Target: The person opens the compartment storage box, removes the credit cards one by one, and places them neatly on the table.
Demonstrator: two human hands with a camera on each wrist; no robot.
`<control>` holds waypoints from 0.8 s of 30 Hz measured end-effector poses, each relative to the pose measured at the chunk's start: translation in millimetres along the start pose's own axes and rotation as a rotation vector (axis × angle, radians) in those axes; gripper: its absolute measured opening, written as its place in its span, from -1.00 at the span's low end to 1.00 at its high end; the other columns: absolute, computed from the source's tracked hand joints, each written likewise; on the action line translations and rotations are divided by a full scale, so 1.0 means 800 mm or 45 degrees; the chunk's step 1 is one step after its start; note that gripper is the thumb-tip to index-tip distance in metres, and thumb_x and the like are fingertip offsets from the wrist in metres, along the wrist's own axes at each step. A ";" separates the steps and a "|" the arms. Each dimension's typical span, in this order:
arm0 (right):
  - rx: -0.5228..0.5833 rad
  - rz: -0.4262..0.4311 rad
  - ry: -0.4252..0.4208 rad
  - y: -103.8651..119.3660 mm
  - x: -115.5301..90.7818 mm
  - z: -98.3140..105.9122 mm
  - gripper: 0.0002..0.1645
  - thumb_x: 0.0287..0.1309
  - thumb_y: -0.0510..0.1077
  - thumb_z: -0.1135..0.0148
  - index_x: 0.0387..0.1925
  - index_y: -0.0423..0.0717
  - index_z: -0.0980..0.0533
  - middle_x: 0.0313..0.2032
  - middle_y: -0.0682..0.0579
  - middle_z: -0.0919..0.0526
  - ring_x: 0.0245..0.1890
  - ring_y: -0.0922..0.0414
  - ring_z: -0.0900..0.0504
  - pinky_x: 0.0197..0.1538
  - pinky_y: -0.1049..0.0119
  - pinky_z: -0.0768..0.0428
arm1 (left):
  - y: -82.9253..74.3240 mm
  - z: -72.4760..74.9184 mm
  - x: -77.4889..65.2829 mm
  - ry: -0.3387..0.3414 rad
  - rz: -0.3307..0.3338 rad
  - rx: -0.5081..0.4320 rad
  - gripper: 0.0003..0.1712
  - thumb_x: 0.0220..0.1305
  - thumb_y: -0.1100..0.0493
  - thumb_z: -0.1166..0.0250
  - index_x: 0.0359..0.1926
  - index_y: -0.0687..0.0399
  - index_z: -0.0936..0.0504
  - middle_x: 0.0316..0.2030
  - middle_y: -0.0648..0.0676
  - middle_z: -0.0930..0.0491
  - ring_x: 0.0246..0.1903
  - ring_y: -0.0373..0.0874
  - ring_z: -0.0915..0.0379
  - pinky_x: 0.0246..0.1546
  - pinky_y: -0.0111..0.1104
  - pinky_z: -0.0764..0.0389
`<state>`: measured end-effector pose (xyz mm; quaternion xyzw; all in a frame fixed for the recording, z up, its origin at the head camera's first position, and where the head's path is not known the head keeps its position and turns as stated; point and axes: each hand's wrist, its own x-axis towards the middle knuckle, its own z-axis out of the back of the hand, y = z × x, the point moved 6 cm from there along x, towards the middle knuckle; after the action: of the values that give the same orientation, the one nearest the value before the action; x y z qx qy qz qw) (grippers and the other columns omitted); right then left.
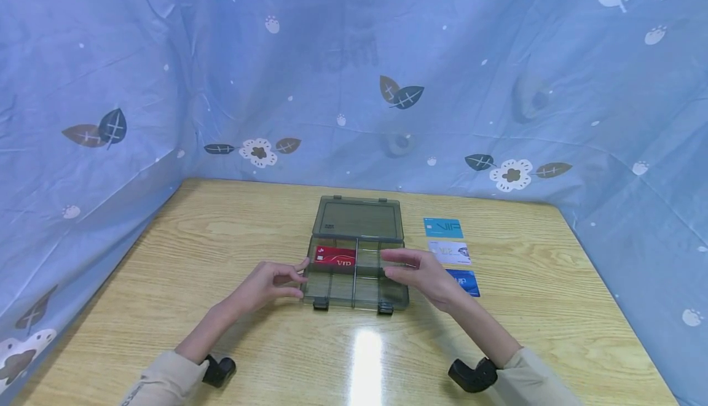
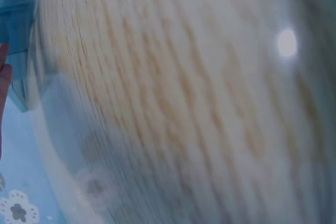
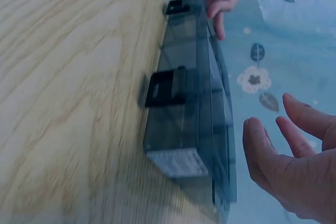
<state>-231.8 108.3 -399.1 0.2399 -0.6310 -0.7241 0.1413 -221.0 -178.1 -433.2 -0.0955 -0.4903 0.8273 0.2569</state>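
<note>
A dark translucent compartment box [image 1: 354, 301] lies on the table with its lid [image 1: 362, 218] laid back, away from the person. In its far left compartment sits a red VIP card [image 1: 335, 258]. The left hand [image 1: 270, 284] touches the box's left side, fingers spread along the edge. Over the right compartments hovers the right hand [image 1: 423, 274], thumb and fingers apart with nothing between them. In the right wrist view, the right hand [image 3: 294, 163] stays off the box wall. Only fingertips [image 2: 4, 72] of the left hand show in the left wrist view.
Right of the box, a teal VIP card [image 1: 443, 228], a white card [image 1: 450, 252] and a blue card [image 1: 466, 282] form a column, the blue one partly behind the right hand. Two black latches [image 1: 385, 308] stick out at the box front. Blue patterned cloth [image 1: 354, 86] surrounds the wooden table [image 1: 249, 222].
</note>
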 end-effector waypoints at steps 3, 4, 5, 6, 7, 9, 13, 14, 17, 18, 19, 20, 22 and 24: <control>-0.021 -0.018 0.003 0.003 0.011 -0.010 -0.39 0.28 -0.18 -0.22 0.27 -0.37 -0.32 0.27 -0.32 -0.36 0.24 -0.13 -0.40 0.26 0.09 -0.47 | 0.001 -0.001 0.000 0.006 0.020 -0.003 -0.78 0.07 0.20 -0.42 -0.23 0.19 -0.69 0.22 0.31 -0.38 0.16 0.11 -0.41 0.07 -0.31 -0.54; -0.031 -0.025 0.003 0.003 0.015 -0.012 -0.40 0.28 -0.18 -0.22 0.27 -0.37 -0.32 0.26 -0.31 -0.37 0.25 -0.13 -0.40 0.26 0.08 -0.46 | 0.001 -0.001 -0.001 0.006 0.026 0.000 -0.78 0.07 0.20 -0.42 -0.23 0.18 -0.69 0.22 0.31 -0.37 0.17 0.11 -0.40 0.08 -0.30 -0.54; -0.045 -0.030 0.003 0.004 0.018 -0.015 -0.41 0.28 -0.19 -0.22 0.26 -0.36 -0.33 0.26 -0.30 -0.38 0.25 -0.13 -0.39 0.27 0.06 -0.45 | 0.001 -0.001 -0.001 0.006 0.030 0.001 -0.78 0.07 0.21 -0.42 -0.23 0.19 -0.69 0.22 0.31 -0.37 0.17 0.11 -0.39 0.08 -0.29 -0.54; -0.062 -0.035 0.001 0.005 0.022 -0.017 -0.42 0.28 -0.20 -0.22 0.26 -0.35 -0.34 0.26 -0.29 -0.39 0.25 -0.14 -0.39 0.26 0.06 -0.46 | 0.001 -0.001 -0.001 0.008 0.031 0.001 -0.78 0.07 0.21 -0.42 -0.22 0.19 -0.69 0.22 0.31 -0.37 0.18 0.11 -0.39 0.08 -0.29 -0.53; -0.080 -0.040 -0.005 0.005 0.026 -0.019 -0.44 0.28 -0.21 -0.21 0.25 -0.34 -0.36 0.25 -0.28 -0.40 0.25 -0.14 -0.38 0.26 0.06 -0.46 | 0.001 -0.001 -0.001 0.008 0.033 0.003 -0.78 0.07 0.21 -0.42 -0.23 0.19 -0.69 0.22 0.31 -0.37 0.18 0.11 -0.39 0.08 -0.29 -0.53; -0.113 -0.047 -0.013 0.007 0.034 -0.022 -0.47 0.28 -0.24 -0.20 0.23 -0.33 -0.38 0.24 -0.26 -0.41 0.25 -0.15 -0.38 0.23 0.07 -0.49 | 0.001 0.000 -0.001 0.007 0.034 0.006 -0.78 0.07 0.21 -0.42 -0.23 0.19 -0.69 0.22 0.31 -0.38 0.18 0.11 -0.39 0.08 -0.29 -0.53; -0.185 -0.041 -0.019 0.011 0.048 -0.029 -0.53 0.28 -0.29 -0.18 0.20 -0.33 -0.42 0.20 -0.24 -0.46 0.24 -0.17 -0.38 0.19 0.08 -0.53 | 0.000 -0.001 -0.001 0.005 0.030 0.007 -0.79 0.07 0.22 -0.42 -0.24 0.19 -0.69 0.21 0.31 -0.39 0.15 0.09 -0.43 0.08 -0.29 -0.54; -0.204 -0.038 -0.018 0.013 0.052 -0.031 -0.54 0.28 -0.29 -0.18 0.19 -0.33 -0.43 0.19 -0.25 -0.47 0.24 -0.17 -0.38 0.19 0.07 -0.53 | 0.000 -0.001 -0.001 0.004 0.028 0.007 -0.79 0.07 0.22 -0.42 -0.24 0.19 -0.69 0.21 0.31 -0.38 0.13 0.08 -0.45 0.07 -0.29 -0.54; -0.279 -0.039 -0.014 0.018 0.060 -0.036 -0.56 0.30 -0.29 -0.16 0.18 -0.34 -0.43 0.16 -0.28 -0.49 0.20 -0.18 -0.42 0.19 0.03 -0.53 | -0.002 -0.001 -0.001 0.003 0.014 0.006 -0.78 0.06 0.22 -0.42 -0.24 0.20 -0.69 0.21 0.32 -0.38 0.08 0.07 -0.50 0.06 -0.28 -0.55; -0.299 -0.052 -0.019 0.019 0.062 -0.038 -0.56 0.30 -0.29 -0.16 0.18 -0.33 -0.44 0.15 -0.29 -0.49 0.19 -0.17 -0.44 0.19 0.02 -0.52 | -0.002 -0.001 -0.001 0.002 0.008 0.005 -0.78 0.06 0.22 -0.42 -0.24 0.21 -0.69 0.21 0.33 -0.38 0.07 0.07 -0.51 0.05 -0.27 -0.55; -0.324 -0.061 -0.022 0.021 0.065 -0.040 -0.57 0.30 -0.28 -0.16 0.18 -0.33 -0.45 0.15 -0.30 -0.49 0.17 -0.16 -0.46 0.19 0.03 -0.53 | -0.002 -0.001 -0.001 0.002 0.003 0.006 -0.77 0.06 0.22 -0.42 -0.24 0.22 -0.69 0.20 0.33 -0.38 0.06 0.07 -0.52 0.05 -0.28 -0.56; -0.345 -0.076 -0.022 0.022 0.067 -0.041 -0.57 0.30 -0.28 -0.15 0.18 -0.32 -0.45 0.15 -0.31 -0.49 0.16 -0.15 -0.48 0.18 0.04 -0.54 | -0.003 -0.001 -0.001 0.000 -0.001 0.008 -0.77 0.06 0.22 -0.42 -0.24 0.22 -0.69 0.20 0.33 -0.38 0.06 0.07 -0.52 0.05 -0.28 -0.56; -0.383 -0.114 -0.033 0.022 0.073 -0.045 -0.57 0.29 -0.27 -0.17 0.17 -0.30 -0.47 0.15 -0.32 -0.48 0.12 -0.12 -0.52 0.15 0.09 -0.57 | -0.003 -0.001 0.000 0.000 -0.002 0.005 -0.77 0.05 0.23 -0.43 -0.24 0.23 -0.69 0.20 0.33 -0.39 0.07 0.08 -0.51 0.05 -0.28 -0.56; -0.403 -0.141 -0.043 0.023 0.078 -0.048 -0.59 0.29 -0.28 -0.17 0.16 -0.30 -0.48 0.15 -0.32 -0.47 0.06 -0.10 -0.57 0.11 0.12 -0.60 | -0.002 -0.001 -0.001 0.003 0.006 0.001 -0.77 0.06 0.22 -0.42 -0.23 0.23 -0.69 0.20 0.34 -0.38 0.10 0.10 -0.47 0.05 -0.28 -0.55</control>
<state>-266.0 41.6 -395.2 0.2368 -0.4971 -0.8251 0.1266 -219.3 -177.5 -431.9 -0.0973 -0.4893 0.8281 0.2556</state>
